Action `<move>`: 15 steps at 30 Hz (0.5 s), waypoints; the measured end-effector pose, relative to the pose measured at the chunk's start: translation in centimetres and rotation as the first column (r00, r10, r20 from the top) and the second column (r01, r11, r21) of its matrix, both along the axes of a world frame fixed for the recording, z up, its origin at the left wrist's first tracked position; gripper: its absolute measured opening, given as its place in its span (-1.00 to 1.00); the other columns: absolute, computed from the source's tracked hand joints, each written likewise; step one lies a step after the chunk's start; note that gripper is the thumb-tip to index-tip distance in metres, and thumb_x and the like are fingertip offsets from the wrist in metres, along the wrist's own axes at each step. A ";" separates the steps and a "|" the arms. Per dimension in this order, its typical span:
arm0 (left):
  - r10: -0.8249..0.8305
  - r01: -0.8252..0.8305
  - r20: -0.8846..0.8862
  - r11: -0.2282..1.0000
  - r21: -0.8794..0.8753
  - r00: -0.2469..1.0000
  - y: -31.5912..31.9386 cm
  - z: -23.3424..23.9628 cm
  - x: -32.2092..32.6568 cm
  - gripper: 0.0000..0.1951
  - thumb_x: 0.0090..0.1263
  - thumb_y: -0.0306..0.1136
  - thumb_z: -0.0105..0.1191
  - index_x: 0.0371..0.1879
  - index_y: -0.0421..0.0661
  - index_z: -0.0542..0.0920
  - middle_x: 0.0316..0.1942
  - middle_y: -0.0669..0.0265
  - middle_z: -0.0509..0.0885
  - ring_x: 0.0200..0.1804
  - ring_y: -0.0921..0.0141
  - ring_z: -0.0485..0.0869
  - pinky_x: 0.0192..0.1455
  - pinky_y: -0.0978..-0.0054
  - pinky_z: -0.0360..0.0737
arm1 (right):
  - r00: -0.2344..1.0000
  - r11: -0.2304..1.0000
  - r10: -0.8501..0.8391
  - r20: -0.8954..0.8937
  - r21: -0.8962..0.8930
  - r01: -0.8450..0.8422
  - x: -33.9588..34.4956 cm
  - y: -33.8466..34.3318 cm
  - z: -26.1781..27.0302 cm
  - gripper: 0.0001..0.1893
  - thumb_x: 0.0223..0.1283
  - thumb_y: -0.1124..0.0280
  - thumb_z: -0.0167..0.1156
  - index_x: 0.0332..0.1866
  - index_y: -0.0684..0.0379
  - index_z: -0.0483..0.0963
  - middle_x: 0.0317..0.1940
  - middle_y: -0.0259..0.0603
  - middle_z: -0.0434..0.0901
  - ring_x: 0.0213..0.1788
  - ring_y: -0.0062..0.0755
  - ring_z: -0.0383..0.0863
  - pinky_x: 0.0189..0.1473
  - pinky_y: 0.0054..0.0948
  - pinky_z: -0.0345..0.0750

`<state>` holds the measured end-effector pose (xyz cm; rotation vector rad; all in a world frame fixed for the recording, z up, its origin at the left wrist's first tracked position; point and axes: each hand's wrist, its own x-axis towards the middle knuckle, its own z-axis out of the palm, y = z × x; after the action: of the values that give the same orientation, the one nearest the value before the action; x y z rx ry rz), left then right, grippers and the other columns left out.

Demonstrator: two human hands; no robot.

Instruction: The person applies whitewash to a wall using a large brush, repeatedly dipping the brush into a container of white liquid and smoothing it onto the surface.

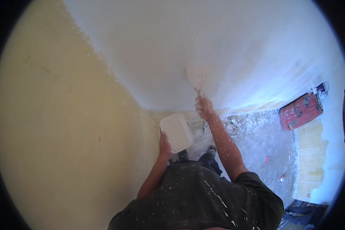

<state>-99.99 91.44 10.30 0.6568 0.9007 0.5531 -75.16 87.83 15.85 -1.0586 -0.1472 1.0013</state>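
My right hand (204, 106) grips the handle of a wide paintbrush (197, 76), blurred by motion, against a white-coated wall (149, 57). White specks cover the right forearm. My left hand (164, 143) holds a shallow white tray (176, 132) by its left edge, low in front of my body; its fingers are partly hidden beneath it. The tray's inside looks white, and I cannot tell how much paint it holds. To the left, a yellow wall (60, 129) meets the white coat along a ragged edge.
A red barrel (300, 111) with dark patches stands at the right by the wall, a small dark container (322, 89) beside its top. White splashes mark the floor (258, 143), where a small red object (266, 159) lies. Dark blue cloth (303, 214) shows at lower right.
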 end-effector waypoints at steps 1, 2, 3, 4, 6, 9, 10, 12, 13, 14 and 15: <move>0.020 -0.020 0.000 1.000 0.022 1.000 0.2 -1.4 -0.4 -0.46 0.56 -0.05 -0.37 0.37 -0.15 0.15 0.28 0.13 0.35 0.28 0.23 0.38 0.33 0.26 0.32 | 0.998 0.992 -0.027 -0.052 -0.123 0.021 -1.1 -0.7 -1.8 -0.62 0.30 0.12 0.14 0.18 -0.06 0.40 -0.43 -0.47 0.34 -0.61 -0.72 0.24 -0.67 -0.74 0.14; 0.032 -0.032 0.003 0.999 0.043 0.999 0.5 -4.0 -1.0 -0.46 0.57 -0.08 -0.35 0.37 -0.22 0.15 0.34 0.12 0.27 0.34 0.28 0.29 0.39 0.34 0.21 | 0.993 0.988 -0.028 -0.112 -0.155 0.010 -1.6 -1.3 -3.7 -0.65 0.31 0.16 0.11 0.15 -0.03 0.42 -0.43 -0.46 0.35 -0.59 -0.70 0.26 -0.66 -0.72 0.15; 0.043 -0.043 0.004 0.997 0.065 0.999 0.8 -5.5 -1.2 -0.45 0.57 -0.11 -0.33 0.37 -0.29 0.15 0.40 0.11 0.20 0.40 0.32 0.21 0.44 0.41 0.09 | 0.984 0.983 -0.031 -0.174 -0.184 -0.001 -1.6 -1.7 -5.5 -0.69 0.31 0.20 0.09 0.11 0.01 0.44 -0.43 -0.46 0.36 -0.57 -0.68 0.29 -0.66 -0.70 0.17; 0.019 -0.021 0.024 0.997 0.079 1.000 0.5 -4.2 -0.6 -0.46 0.57 -0.08 -0.35 0.36 -0.22 0.15 0.33 0.12 0.28 0.33 0.27 0.31 0.37 0.34 0.23 | 0.971 0.977 -0.044 -0.234 -0.214 -0.007 -1.4 -2.1 -6.3 -0.72 0.32 0.24 0.07 0.08 0.04 0.45 -0.42 -0.45 0.37 -0.55 -0.66 0.31 -0.66 -0.68 0.19; -0.029 0.024 0.053 0.994 0.110 0.998 0.1 -1.2 0.4 -0.48 0.56 -0.03 -0.41 0.36 -0.09 0.16 0.20 0.13 0.43 0.17 0.18 0.51 0.22 0.18 0.49 | 0.948 0.996 -0.049 -0.314 -0.083 0.024 1.5 -1.1 -6.3 -0.76 0.30 0.33 0.04 0.01 0.14 0.45 -0.45 -0.42 0.37 -0.57 -0.64 0.32 -0.67 -0.66 0.21; 0.036 -0.037 0.009 0.994 0.106 0.999 1.0 -5.7 -0.7 -0.45 0.57 -0.11 -0.32 0.36 -0.28 0.16 0.34 0.13 0.29 0.34 0.33 0.29 0.40 0.40 0.18 | 0.972 0.985 -0.147 -0.182 -0.113 0.128 -0.2 1.5 9.7 -0.76 0.31 0.44 -0.03 -0.01 0.32 0.41 -0.46 -0.39 0.37 -0.59 -0.66 0.30 -0.69 -0.69 0.24; -0.004 0.001 0.032 0.996 0.091 0.999 0.7 -4.9 0.0 -0.46 0.57 -0.07 -0.35 0.36 -0.21 0.16 0.30 0.14 0.33 0.29 0.28 0.36 0.34 0.33 0.28 | 0.975 0.996 -0.072 -0.212 0.038 0.082 0.8 0.6 13.4 -0.75 0.31 0.46 -0.05 0.01 0.34 0.39 -0.45 -0.39 0.35 -0.59 -0.69 0.29 -0.70 -0.72 0.23; -0.057 0.053 0.063 0.997 0.064 0.996 -0.2 -2.2 0.8 -0.48 0.56 -0.01 -0.40 0.36 -0.07 0.15 0.22 0.15 0.42 0.18 0.19 0.51 0.23 0.19 0.49 | 0.983 0.947 0.110 -0.145 0.315 -0.059 1.6 -0.5 20.3 -0.78 0.32 0.46 -0.05 -0.01 0.31 0.38 -0.44 -0.40 0.35 -0.59 -0.73 0.25 -0.72 -0.73 0.17; -0.046 0.043 0.062 0.998 0.044 0.997 -0.3 -2.2 0.7 -0.46 0.56 -0.03 -0.37 0.36 -0.14 0.15 0.26 0.14 0.37 0.24 0.23 0.43 0.29 0.25 0.38 | 0.981 0.888 0.188 -0.037 0.432 -0.154 1.4 -1.0 23.3 -0.81 0.31 0.44 -0.03 -0.04 0.26 0.38 -0.43 -0.39 0.35 -0.61 -0.74 0.23 -0.72 -0.72 0.12; -0.036 0.035 0.068 0.999 0.025 0.997 -0.3 -2.4 0.8 -0.45 0.56 -0.06 -0.35 0.37 -0.21 0.14 0.31 0.13 0.32 0.30 0.27 0.34 0.35 0.32 0.27 | 0.988 0.885 0.149 0.032 0.442 -0.147 0.8 -1.5 25.5 -0.79 0.33 0.42 -0.03 0.00 0.24 0.38 -0.43 -0.41 0.35 -0.61 -0.75 0.20 -0.72 -0.72 0.11; -0.027 0.027 0.075 1.000 0.004 0.997 -0.4 -1.9 1.2 -0.43 0.56 -0.08 -0.32 0.37 -0.28 0.14 0.36 0.12 0.27 0.37 0.31 0.26 0.42 0.39 0.16 | 0.989 0.882 0.107 0.101 0.449 -0.142 0.1 -1.8 27.2 -0.77 0.35 0.40 -0.03 0.04 0.22 0.37 -0.43 -0.42 0.34 -0.61 -0.77 0.18 -0.72 -0.73 0.11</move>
<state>-98.77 91.06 8.44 0.6458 0.8202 0.5517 -75.08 86.04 43.09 -0.6576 -0.4939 0.9803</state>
